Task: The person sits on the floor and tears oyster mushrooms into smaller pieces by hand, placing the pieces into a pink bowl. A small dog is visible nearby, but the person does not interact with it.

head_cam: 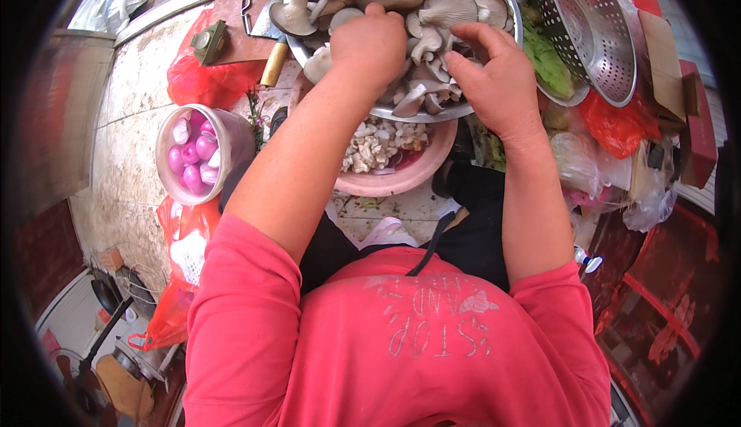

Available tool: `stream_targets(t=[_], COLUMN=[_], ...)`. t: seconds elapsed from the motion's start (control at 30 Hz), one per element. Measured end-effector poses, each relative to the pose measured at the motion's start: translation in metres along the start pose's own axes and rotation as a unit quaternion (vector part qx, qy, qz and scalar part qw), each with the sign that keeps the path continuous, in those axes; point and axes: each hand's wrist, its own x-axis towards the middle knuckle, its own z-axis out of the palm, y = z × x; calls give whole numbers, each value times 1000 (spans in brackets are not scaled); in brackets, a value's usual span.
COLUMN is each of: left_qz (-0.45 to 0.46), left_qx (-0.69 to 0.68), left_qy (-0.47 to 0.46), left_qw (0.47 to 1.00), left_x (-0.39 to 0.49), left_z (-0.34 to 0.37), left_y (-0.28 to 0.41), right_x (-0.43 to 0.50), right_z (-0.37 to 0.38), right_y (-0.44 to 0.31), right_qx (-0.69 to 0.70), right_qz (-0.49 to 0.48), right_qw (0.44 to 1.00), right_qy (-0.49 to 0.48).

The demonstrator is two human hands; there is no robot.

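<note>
Oyster mushrooms (448, 7) fill a wide metal bowl (517, 19) at the top of the view. My left hand (370, 45) and my right hand (495, 74) are both over them. The left hand has its fingers bent down among the mushrooms by a large cap; whether it grips one is hidden. The right hand has its thumb and forefinger apart, beside a cluster of small grey mushrooms, and nothing shows between them. Below the bowl's near rim, a pink basin (399, 184) holds torn whitish pieces (370, 149).
A white bucket (165, 166) of peeled purple onions (191, 152) stands at left. Above it lie a wooden-handled cleaver (274, 63), a peeler-like metal tool (248, 7) and a small green scale-like object (209, 42). At right are a metal colander (602, 33), leafy greens (544, 56) and plastic bags (619, 126).
</note>
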Motion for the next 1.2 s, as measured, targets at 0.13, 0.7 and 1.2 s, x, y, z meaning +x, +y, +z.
stream_targets(t=[0.13, 0.7, 1.2], left_qz=[-20, -56, -46], left_qx=[11, -394, -649], left_qy=[-19, -37, -100], left_qw=[1000, 917, 753], left_x=[5, 13, -31], left_z=[-5, -33, -59], left_y=[3, -45, -11], right_x=[-6, -14, 6], right_z=[-6, -11, 3], right_y=[-6, -17, -17], right_qx=[0, 20, 354], right_qz=[-27, -18, 153], right_qw=[999, 998, 921], right_qy=[-19, -58, -57])
